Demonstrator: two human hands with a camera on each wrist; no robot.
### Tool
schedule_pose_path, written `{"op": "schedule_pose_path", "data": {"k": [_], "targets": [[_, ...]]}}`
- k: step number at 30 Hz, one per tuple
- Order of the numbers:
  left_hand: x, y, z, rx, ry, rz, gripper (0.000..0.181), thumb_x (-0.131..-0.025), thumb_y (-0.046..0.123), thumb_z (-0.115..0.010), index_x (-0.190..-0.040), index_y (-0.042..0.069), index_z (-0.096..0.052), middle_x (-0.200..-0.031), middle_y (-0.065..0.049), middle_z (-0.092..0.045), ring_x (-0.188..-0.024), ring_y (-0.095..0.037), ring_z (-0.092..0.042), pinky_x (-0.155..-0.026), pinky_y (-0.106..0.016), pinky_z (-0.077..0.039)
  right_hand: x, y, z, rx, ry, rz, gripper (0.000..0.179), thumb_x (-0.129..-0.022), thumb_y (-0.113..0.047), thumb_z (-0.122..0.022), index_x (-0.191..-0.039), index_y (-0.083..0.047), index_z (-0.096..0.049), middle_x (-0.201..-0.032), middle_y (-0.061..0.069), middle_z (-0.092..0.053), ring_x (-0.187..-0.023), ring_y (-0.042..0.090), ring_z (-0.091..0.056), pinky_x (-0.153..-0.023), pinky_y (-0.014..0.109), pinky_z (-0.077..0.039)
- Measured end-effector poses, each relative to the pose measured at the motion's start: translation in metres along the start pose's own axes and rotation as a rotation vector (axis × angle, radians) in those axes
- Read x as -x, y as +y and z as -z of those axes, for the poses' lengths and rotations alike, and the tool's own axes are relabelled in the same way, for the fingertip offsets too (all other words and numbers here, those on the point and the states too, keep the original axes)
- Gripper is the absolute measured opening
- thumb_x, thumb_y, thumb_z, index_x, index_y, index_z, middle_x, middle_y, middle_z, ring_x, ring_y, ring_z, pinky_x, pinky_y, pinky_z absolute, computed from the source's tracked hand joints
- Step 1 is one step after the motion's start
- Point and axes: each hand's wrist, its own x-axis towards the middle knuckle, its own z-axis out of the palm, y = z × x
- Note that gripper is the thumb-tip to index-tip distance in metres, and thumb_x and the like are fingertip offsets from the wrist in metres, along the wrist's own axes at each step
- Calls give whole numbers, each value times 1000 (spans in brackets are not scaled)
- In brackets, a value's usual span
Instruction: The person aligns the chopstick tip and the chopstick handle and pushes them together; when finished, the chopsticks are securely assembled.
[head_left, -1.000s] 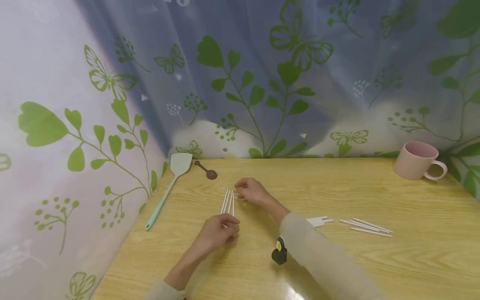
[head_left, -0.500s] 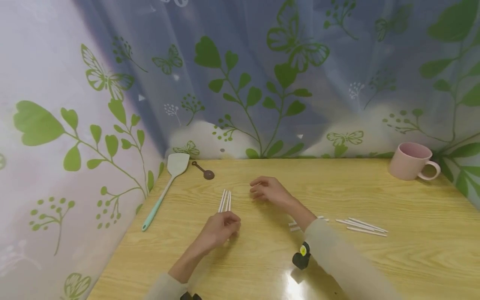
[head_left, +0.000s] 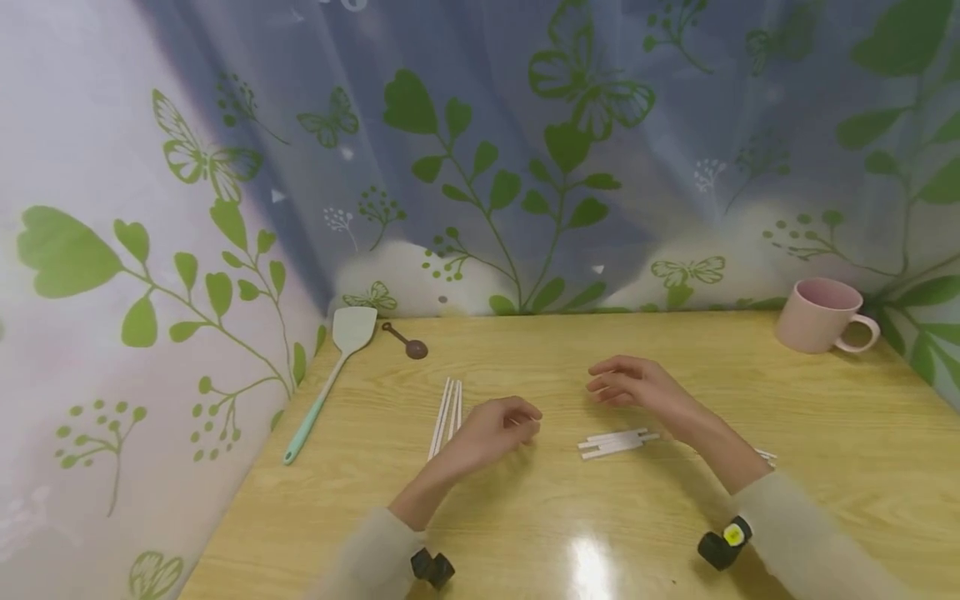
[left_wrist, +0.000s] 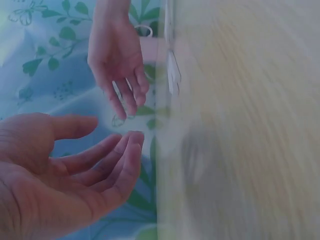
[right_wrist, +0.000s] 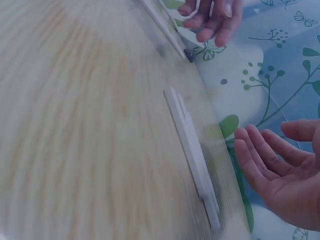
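My left hand [head_left: 491, 432] hovers just right of a fanned group of thin white sticks [head_left: 441, 417], with its wrist overlapping their near ends. Its fingers are loosely bent and hold nothing, as the left wrist view shows. A second bundle of white sticks [head_left: 615, 443] lies between my hands, side by side with uneven ends; in the right wrist view this bundle [right_wrist: 192, 150] runs along the table. My right hand [head_left: 637, 390] is above and beyond that bundle, fingers relaxed, palm bare. More white sticks [head_left: 767, 456] stick out past my right forearm, mostly hidden by it.
At the left edge of the wooden table [head_left: 525, 533] lies a spatula [head_left: 354, 332] with a mint handle. Close to it is a small brown spoon [head_left: 415, 347]. A pink mug [head_left: 813, 321] stands at the back right. A patterned curtain [head_left: 480, 167] hangs right behind the table.
My right hand has moved right, away from the left sticks to beyond the middle bundle. My left hand has come off the left sticks and shifted right. The left sticks stay in place.
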Motion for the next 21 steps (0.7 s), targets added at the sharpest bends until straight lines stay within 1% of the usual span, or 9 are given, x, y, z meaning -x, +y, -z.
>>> {"op": "schedule_pose_path", "data": {"k": [2,4,6,8,11,16,19,21], "targets": [[-8,5,-6,-3,-16,-7,31,-104,22,-62,-126,1,-69,-109,-12,-74,-95,-34,-72,-76,-33,-58,13,1,10,44,-12,10,45,-112,-23,-50,-143,8,-50,-131,28,-65,-120,42,-65,-105,52,-52],[-16,9,-11,-4,-30,-5,30,-104,23,-63,-126,2,-69,-109,-8,-73,-97,-32,-72,-76,-31,-57,26,3,20,85,-17,11,46,-111,-25,-52,-144,7,-51,-131,26,-65,-119,38,-67,-104,50,-53],[-23,13,-16,-24,-37,-8,29,-104,23,-64,-125,3,-70,-109,-5,-73,-97,-27,-71,-76,-29,-55,37,4,29,109,-22,11,47,-111,-26,-54,-144,7,-50,-131,26,-65,-118,34,-68,-103,47,-54],[-30,17,-22,-40,-46,-14,29,-104,23,-64,-125,4,-71,-111,-3,-73,-98,-22,-69,-78,-27,-55,47,7,38,129,-17,9,48,-110,-26,-55,-145,7,-49,-132,26,-65,-117,29,-69,-101,42,-55],[-41,23,-28,-72,-57,-26,29,-104,24,-65,-124,5,-71,-114,-3,-73,-100,-14,-66,-82,-26,-55,60,11,49,141,4,10,48,-109,-23,-56,-145,9,-49,-133,28,-63,-115,24,-71,-97,37,-57],[-57,29,-40,-96,-93,-25,28,-103,23,-66,-124,5,-71,-112,-2,-73,-98,-10,-65,-82,-25,-55,77,20,60,190,64,-6,46,-106,-20,-62,-142,8,-52,-132,27,-65,-110,11,-71,-90,27,-58],[-65,31,-50,-117,-123,-18,27,-102,20,-68,-123,3,-71,-108,-2,-73,-94,-10,-65,-80,-23,-54,88,23,66,232,100,-14,45,-106,-20,-63,-141,6,-55,-130,23,-68,-109,4,-69,-88,21,-56],[-70,32,-60,-135,-137,-3,26,-100,18,-69,-121,3,-72,-107,-2,-72,-92,-9,-64,-79,-22,-53,96,24,71,257,112,-17,45,-106,-21,-62,-141,6,-56,-130,21,-69,-109,0,-68,-87,19,-55]]}}
